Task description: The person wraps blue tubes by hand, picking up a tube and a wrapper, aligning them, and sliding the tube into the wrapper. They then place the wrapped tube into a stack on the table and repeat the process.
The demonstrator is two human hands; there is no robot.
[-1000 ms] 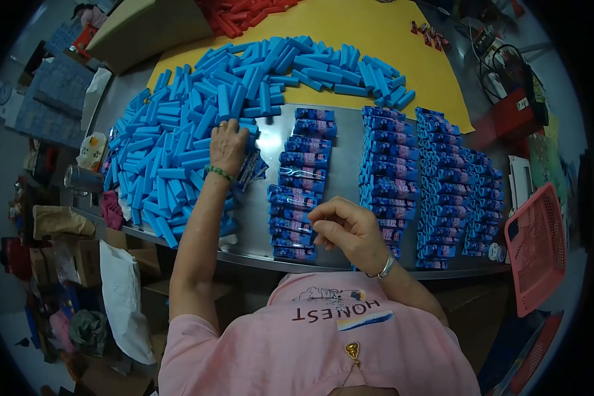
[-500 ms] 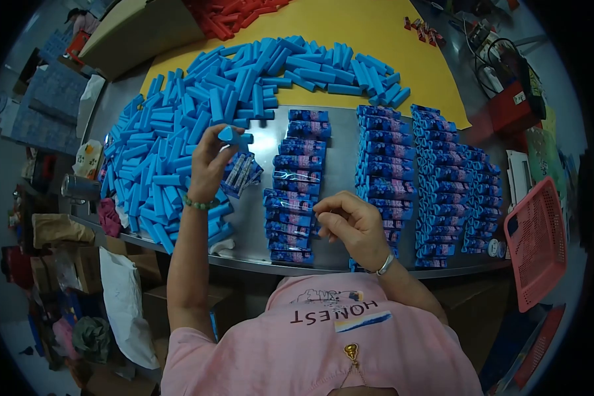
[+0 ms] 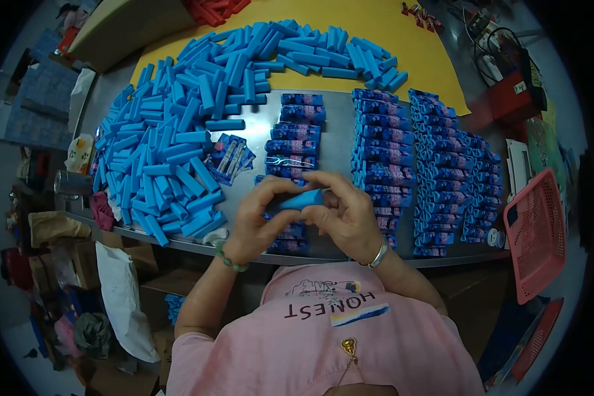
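Between my two hands is a blue three-sided stick (image 3: 302,200), held level just above the metal table near its front edge. My left hand (image 3: 261,216), with a green bead bracelet, grips its left end between thumb and fingers. At the other end, my right hand (image 3: 350,221), wearing a metal bracelet, closes its thumb and fingers on it. Under and behind the hands runs a column of dark blue printed wrappers (image 3: 293,146), partly covered by them. A small fanned stack of flat printed cards (image 3: 230,158) lies to the left of that column.
A big heap of blue sticks (image 3: 171,132) covers the table's left and back. Several rows of wrapped pieces (image 3: 383,142) stand right of my hands. Yellow sheet (image 3: 376,26), red sticks (image 3: 214,10) and a cardboard box (image 3: 122,30) are behind; a pink basket (image 3: 538,234) is at right.
My left hand has come down and right from beside the heap, carrying the blue stick. My right hand has shifted slightly left and up and now grips the stick too.
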